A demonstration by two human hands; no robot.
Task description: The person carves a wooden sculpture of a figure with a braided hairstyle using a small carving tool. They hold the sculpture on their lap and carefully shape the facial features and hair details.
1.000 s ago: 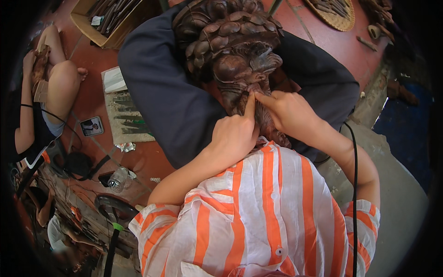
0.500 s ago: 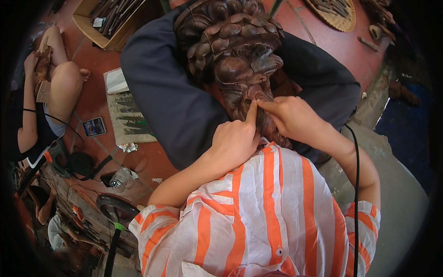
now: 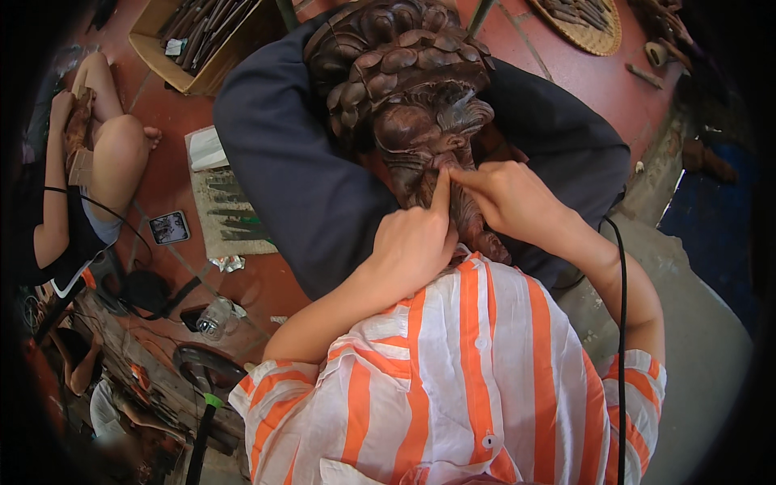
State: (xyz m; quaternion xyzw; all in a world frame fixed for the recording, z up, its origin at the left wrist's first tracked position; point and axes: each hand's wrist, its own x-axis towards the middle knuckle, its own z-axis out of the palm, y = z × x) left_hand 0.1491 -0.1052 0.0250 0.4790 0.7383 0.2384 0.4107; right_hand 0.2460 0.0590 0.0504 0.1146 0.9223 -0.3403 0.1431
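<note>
A dark reddish-brown wood carving (image 3: 412, 121), cut with rounded lumps and flowing grooves, lies between my legs with its narrow end toward my shirt. My left hand (image 3: 408, 246) rests against the near left side of that narrow part. Its index finger points forward with the tip pressed on the wood; the other fingers curl inward, partly hidden. From the right comes my right hand (image 3: 517, 198), thumb and index finger pinched together at the same spot. Whatever sits in that pinch is too small to make out. The two index fingertips nearly meet.
At left, a mat (image 3: 214, 194) holds several flat dark tools. Beyond it stands a cardboard box (image 3: 149, 61) of long tools. A phone (image 3: 168, 228) and plastic bottle (image 3: 214, 319) lie on the floor. Another person (image 3: 117, 162) sits far left. A woven tray (image 3: 594, 40) is far right.
The pinched right fingers have shifted very slightly on the carving, and the left index tip stays beside them. The whole view has tilted a little. Otherwise both hands keep their places.
</note>
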